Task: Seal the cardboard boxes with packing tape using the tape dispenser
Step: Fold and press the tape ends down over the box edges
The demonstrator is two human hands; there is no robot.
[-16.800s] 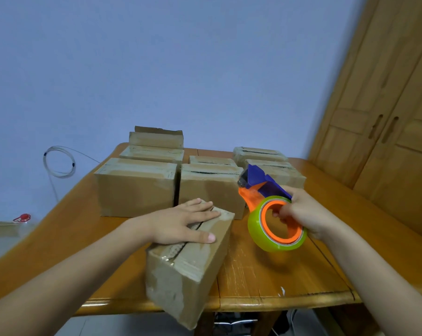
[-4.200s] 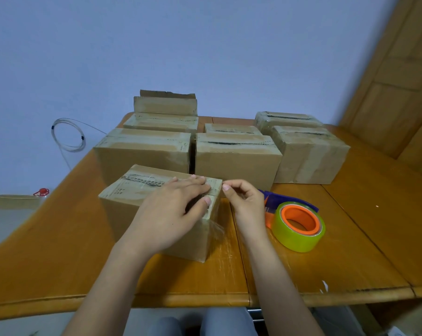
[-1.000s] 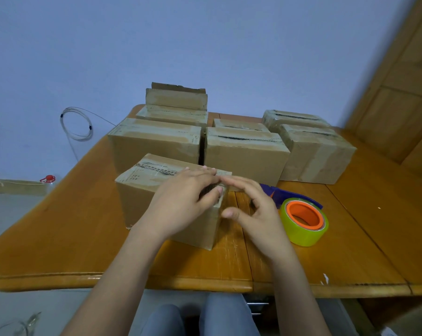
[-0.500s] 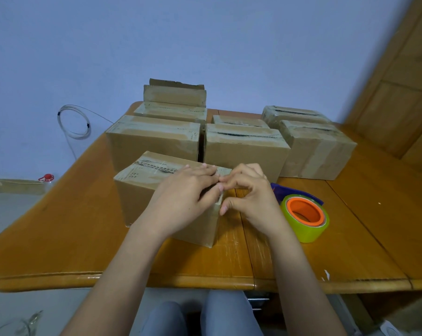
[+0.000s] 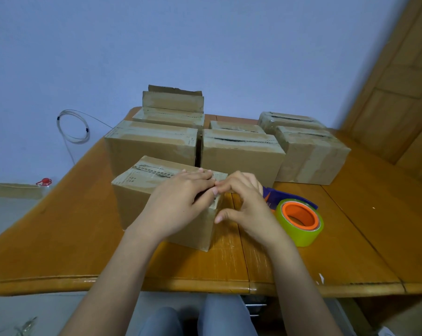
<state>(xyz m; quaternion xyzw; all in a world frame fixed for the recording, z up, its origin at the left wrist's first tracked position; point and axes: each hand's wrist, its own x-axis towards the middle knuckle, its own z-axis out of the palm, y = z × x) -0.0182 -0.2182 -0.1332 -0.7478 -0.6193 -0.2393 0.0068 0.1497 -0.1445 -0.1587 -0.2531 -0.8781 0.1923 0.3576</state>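
Head view.

- Nearest cardboard box (image 5: 137, 190) is set on the wooden table (image 5: 59, 238), close to the front edge, its top flaps closed.
- Left hand (image 5: 178, 204) is laid over the right end of the box top. The fingers are extended and pressed flat on the cardboard, and the thumb is turned down at the top right edge. Nothing is gripped.
- Right hand (image 5: 246, 204) is placed at the same top right edge, its fingers curled and its fingertips met with those of the left hand. The thumb is pointed toward the box's end face. Whether anything is pinched cannot be told.
- Tape dispenser (image 5: 299, 221) is laid flat on the table just beside the right hand and held by neither hand. A yellow-green roll, an orange hub and a blue body are noted.
- 3 boxes (image 5: 241, 154) are lined up directly behind the nearest box, and more boxes (image 5: 171, 115) are stacked further back.
- A coiled cable (image 5: 73, 127) is seen against the blue wall, left of the table.
- Wooden panelling (image 5: 399, 93) is seen at the right.
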